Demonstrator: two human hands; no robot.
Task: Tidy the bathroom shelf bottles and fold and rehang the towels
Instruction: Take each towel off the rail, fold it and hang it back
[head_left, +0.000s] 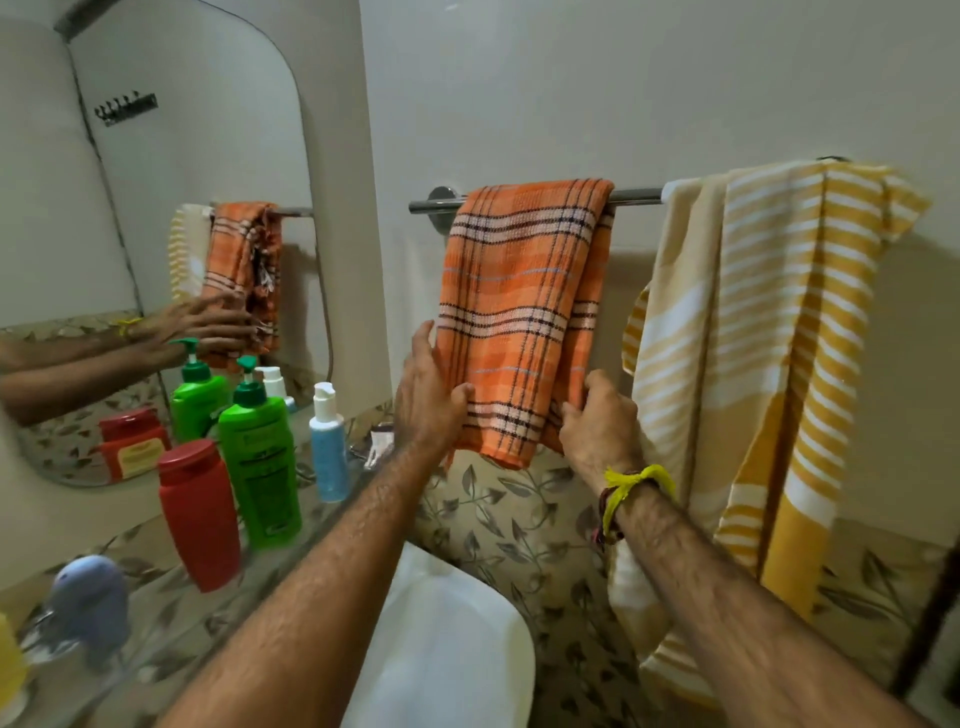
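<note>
An orange plaid towel (519, 312), folded, hangs over the chrome towel rail (636, 196). My left hand (428, 400) holds its lower left edge, thumb on the front of the cloth. My right hand (597, 421) grips its lower right edge. To the right on the same rail a yellow and white striped towel (769, 364) hangs loosely, long and uneven. On the glass shelf (218, 608) at left stand a red bottle (200, 514), a green pump bottle (260, 462) and a small blue bottle (327, 441).
A mirror (156, 208) above the shelf reflects the towels, bottles and my hands. A white basin (447, 649) lies below my arms. A lavender object (91, 597) sits on the shelf's near end. Leaf-patterned tiles cover the lower wall.
</note>
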